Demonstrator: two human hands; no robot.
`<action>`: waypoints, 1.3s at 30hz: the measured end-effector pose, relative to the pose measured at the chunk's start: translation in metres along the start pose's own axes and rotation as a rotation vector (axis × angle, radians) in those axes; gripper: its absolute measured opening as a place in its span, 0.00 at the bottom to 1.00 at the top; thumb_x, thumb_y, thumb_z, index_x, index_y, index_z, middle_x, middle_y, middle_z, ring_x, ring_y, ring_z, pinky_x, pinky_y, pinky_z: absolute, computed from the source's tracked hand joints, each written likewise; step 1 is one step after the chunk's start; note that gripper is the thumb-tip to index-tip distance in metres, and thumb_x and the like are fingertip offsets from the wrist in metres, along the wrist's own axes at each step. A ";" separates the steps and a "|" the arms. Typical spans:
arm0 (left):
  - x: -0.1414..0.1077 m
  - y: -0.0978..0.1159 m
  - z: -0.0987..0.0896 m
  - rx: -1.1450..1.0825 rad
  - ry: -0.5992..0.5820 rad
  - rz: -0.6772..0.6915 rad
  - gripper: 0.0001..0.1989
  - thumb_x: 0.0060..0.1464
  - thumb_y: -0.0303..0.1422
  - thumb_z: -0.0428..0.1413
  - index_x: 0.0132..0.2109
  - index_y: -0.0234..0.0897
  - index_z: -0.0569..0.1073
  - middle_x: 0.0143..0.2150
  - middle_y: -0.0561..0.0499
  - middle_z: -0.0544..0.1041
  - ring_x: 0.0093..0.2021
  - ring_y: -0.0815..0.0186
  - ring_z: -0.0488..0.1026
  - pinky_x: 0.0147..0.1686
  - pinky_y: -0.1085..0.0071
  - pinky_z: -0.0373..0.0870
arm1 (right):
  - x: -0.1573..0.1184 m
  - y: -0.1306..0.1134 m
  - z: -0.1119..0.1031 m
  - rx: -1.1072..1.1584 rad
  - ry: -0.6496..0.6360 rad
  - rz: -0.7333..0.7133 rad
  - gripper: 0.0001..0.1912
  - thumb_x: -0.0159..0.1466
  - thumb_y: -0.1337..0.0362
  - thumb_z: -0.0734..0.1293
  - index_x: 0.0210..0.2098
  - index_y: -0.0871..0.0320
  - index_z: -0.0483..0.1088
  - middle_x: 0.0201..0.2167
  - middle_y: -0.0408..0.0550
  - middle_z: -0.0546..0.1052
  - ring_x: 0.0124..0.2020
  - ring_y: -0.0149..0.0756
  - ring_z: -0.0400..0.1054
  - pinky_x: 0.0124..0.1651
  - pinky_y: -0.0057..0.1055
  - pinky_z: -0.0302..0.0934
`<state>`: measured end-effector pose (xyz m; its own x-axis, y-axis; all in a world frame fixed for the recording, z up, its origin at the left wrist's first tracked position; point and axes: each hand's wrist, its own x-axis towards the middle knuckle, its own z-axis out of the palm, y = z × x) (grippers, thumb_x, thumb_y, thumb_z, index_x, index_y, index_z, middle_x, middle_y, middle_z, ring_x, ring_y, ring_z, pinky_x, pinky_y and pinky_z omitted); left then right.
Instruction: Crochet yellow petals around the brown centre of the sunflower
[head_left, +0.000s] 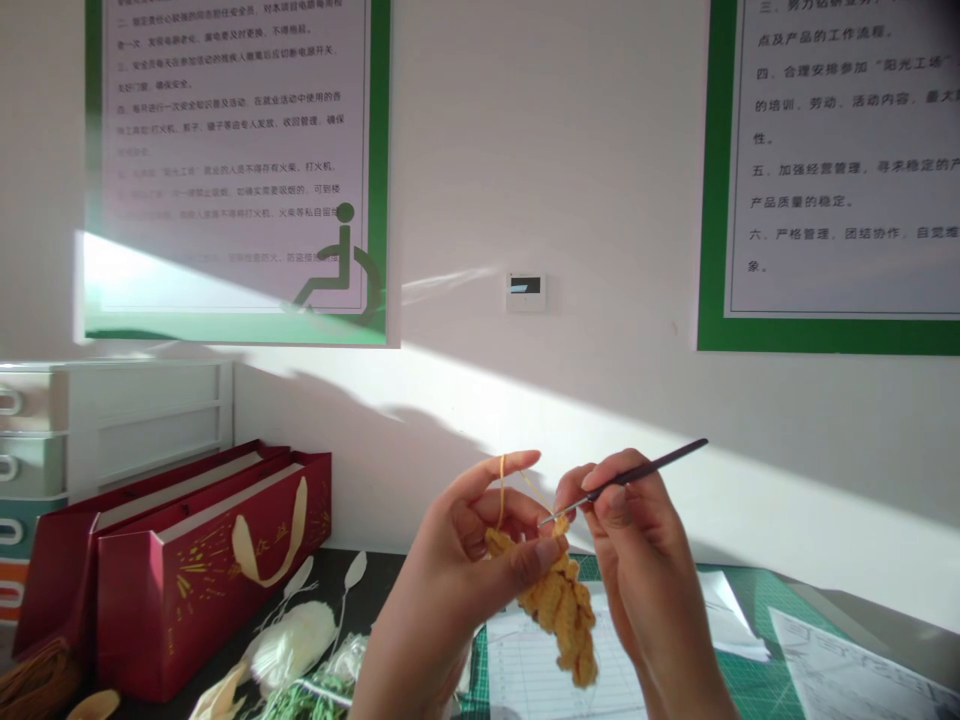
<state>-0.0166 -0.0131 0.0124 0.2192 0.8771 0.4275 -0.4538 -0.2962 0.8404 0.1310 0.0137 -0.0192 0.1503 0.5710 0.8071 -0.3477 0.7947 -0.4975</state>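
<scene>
My left hand [480, 560] pinches a yellow crocheted piece [562, 610] between thumb and fingers, and the piece hangs down, ruffled along its edges. Yellow yarn [502, 490] loops around the raised left index finger and runs toward the top of the piece. A crochet hook [651, 467] with a dark handle and a thin metal shaft is gripped by my right hand [637, 520]. Its tip meets the yarn at the top edge of the crocheted piece, close to the left fingertips.
Printed sheets [739, 615] lie on a green cutting mat [772, 670]. Left stand red gift bags [217, 570] beside a drawer unit [150, 415]. White yarn [296, 645] and green yarn [304, 700] lie before the bags. Behind rises a wall with posters [840, 180] and a small panel [526, 291].
</scene>
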 end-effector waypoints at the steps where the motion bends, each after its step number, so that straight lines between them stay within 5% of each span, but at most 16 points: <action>1: 0.000 0.000 0.000 0.005 0.001 0.004 0.29 0.43 0.27 0.75 0.54 0.37 0.81 0.31 0.50 0.80 0.31 0.65 0.74 0.32 0.71 0.70 | 0.000 0.000 -0.001 0.005 -0.005 -0.004 0.08 0.71 0.56 0.67 0.38 0.51 0.71 0.31 0.42 0.78 0.35 0.34 0.71 0.42 0.32 0.66; 15: 0.001 -0.004 -0.007 0.026 -0.034 0.033 0.22 0.46 0.27 0.74 0.49 0.38 0.82 0.30 0.50 0.80 0.31 0.67 0.73 0.32 0.72 0.69 | 0.009 -0.011 -0.021 -0.175 -0.237 -0.265 0.05 0.74 0.60 0.63 0.43 0.50 0.70 0.31 0.45 0.80 0.34 0.38 0.74 0.37 0.37 0.68; 32: -0.001 -0.003 -0.001 -0.031 -0.054 0.023 0.22 0.52 0.31 0.71 0.54 0.37 0.79 0.30 0.50 0.79 0.31 0.67 0.72 0.31 0.72 0.67 | 0.001 -0.019 -0.016 -0.365 -0.252 -0.492 0.07 0.74 0.66 0.63 0.46 0.50 0.72 0.37 0.46 0.81 0.37 0.40 0.74 0.40 0.43 0.67; 39: 0.002 -0.009 0.005 -0.026 0.044 0.032 0.31 0.44 0.30 0.76 0.55 0.41 0.76 0.31 0.54 0.76 0.31 0.69 0.70 0.31 0.74 0.66 | -0.004 -0.011 0.001 -0.298 -0.083 -0.386 0.06 0.73 0.68 0.63 0.43 0.51 0.71 0.36 0.45 0.80 0.32 0.32 0.73 0.33 0.31 0.69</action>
<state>-0.0076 -0.0104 0.0074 0.1660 0.8835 0.4381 -0.4821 -0.3148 0.8176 0.1331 0.0019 -0.0166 0.1379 0.2150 0.9668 0.0002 0.9761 -0.2171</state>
